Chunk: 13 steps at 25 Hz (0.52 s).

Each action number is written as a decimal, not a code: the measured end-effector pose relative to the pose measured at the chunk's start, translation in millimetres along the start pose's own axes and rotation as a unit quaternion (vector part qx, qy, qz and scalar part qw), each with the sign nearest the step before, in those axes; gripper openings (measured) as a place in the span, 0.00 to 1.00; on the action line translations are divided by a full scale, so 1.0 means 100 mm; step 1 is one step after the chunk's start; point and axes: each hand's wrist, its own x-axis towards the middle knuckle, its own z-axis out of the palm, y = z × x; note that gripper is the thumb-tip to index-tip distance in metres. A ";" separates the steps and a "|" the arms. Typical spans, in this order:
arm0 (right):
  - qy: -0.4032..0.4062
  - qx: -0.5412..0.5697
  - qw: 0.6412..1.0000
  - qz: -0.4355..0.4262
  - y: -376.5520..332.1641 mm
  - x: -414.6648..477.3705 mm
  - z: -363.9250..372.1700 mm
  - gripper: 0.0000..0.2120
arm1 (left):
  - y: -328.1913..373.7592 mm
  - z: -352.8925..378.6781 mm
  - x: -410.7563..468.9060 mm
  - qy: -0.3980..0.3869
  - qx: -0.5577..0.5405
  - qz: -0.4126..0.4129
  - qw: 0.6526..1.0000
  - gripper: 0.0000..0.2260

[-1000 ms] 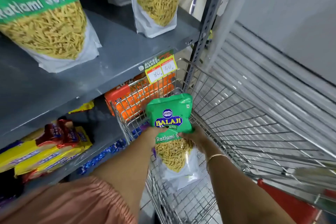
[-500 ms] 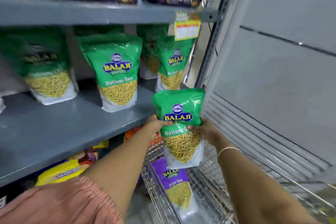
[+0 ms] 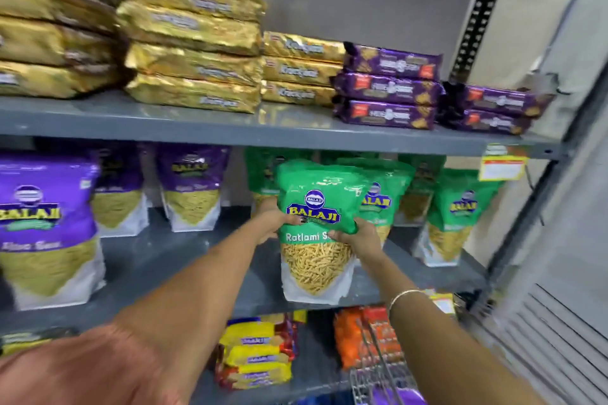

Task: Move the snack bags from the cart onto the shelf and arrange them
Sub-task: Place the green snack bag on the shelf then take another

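Observation:
A green Balaji Ratlami Sev bag stands upright at the front edge of the grey middle shelf. My left hand grips its left side and my right hand grips its right side. Behind it stand more green bags of the same kind. Purple Balaji bags line the left part of the same shelf. Only the top rim of the wire cart shows at the bottom, with a purple bag inside.
The upper shelf holds stacked gold packets and purple biscuit packs. The lower shelf carries yellow packs and orange packs. A black upright post and a grey shutter bound the right side.
Both hands lifted the green bag out of the cart and carried it up to the middle shelf. The view tilted upward from the cart to the shelves.

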 end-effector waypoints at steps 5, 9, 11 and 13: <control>-0.035 0.021 0.999 -0.017 0.01 0.39 0.75 0.15 | -0.25 -0.54 0.27 0.162 0.024 0.047 0.985 0.20; -0.053 0.018 0.998 -0.004 0.24 0.58 0.85 0.18 | -0.56 -0.60 0.47 0.174 0.071 0.054 0.981 0.24; -0.054 -0.004 0.999 -0.001 0.34 0.60 0.79 0.20 | -0.67 -0.55 0.54 0.169 0.076 0.048 0.982 0.29; -0.063 -0.023 0.998 0.006 0.41 0.60 0.69 0.24 | -0.69 -0.40 0.45 0.222 0.113 0.053 0.967 0.37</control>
